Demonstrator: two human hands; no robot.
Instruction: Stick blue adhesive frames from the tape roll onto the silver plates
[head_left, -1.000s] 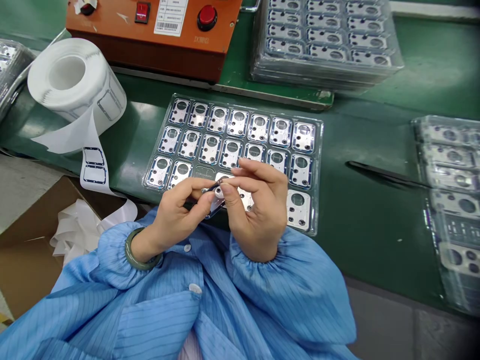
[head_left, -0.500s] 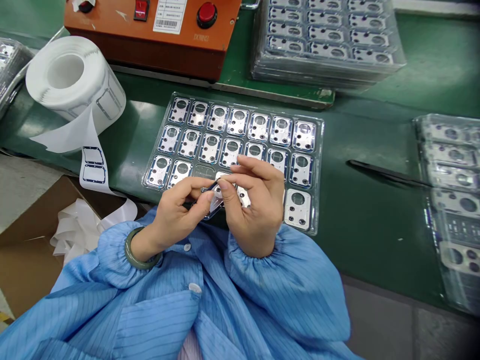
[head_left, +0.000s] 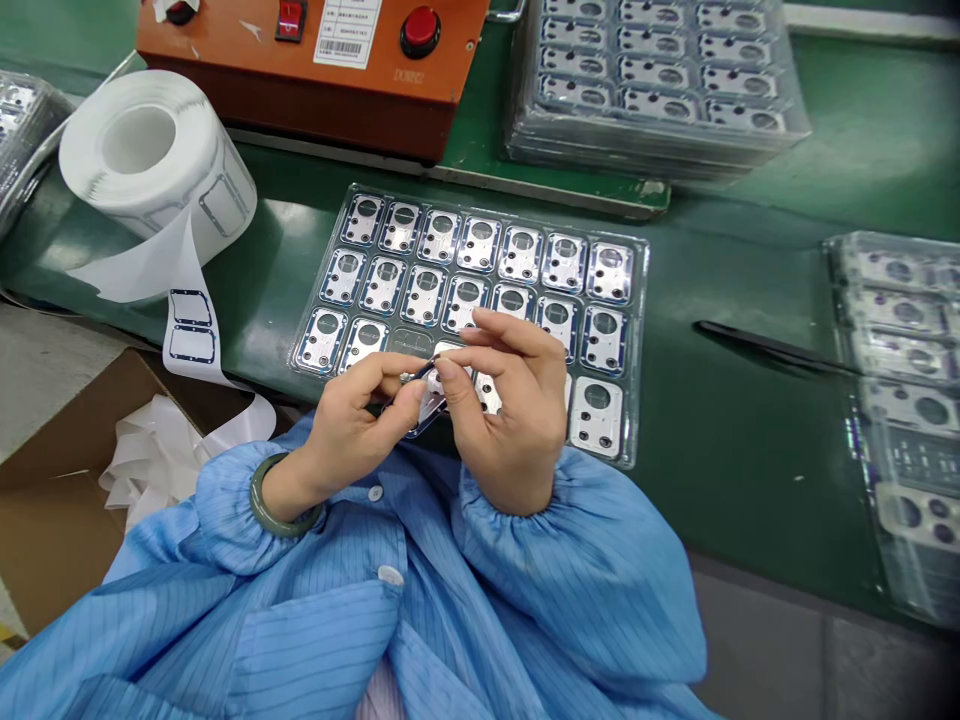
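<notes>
The left hand (head_left: 352, 420) and the right hand (head_left: 517, 420) pinch a small metal plate (head_left: 431, 400) with the fingertips above the lower row of the clear blister tray (head_left: 643, 300), and this light hold by the edges seems careful enough.

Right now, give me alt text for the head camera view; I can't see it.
The left hand and right hand pinch a small metal plate above a clear tray of matching plates on a green bench. A label roll sits to the left, and dark tweezers lie to the right.
</notes>
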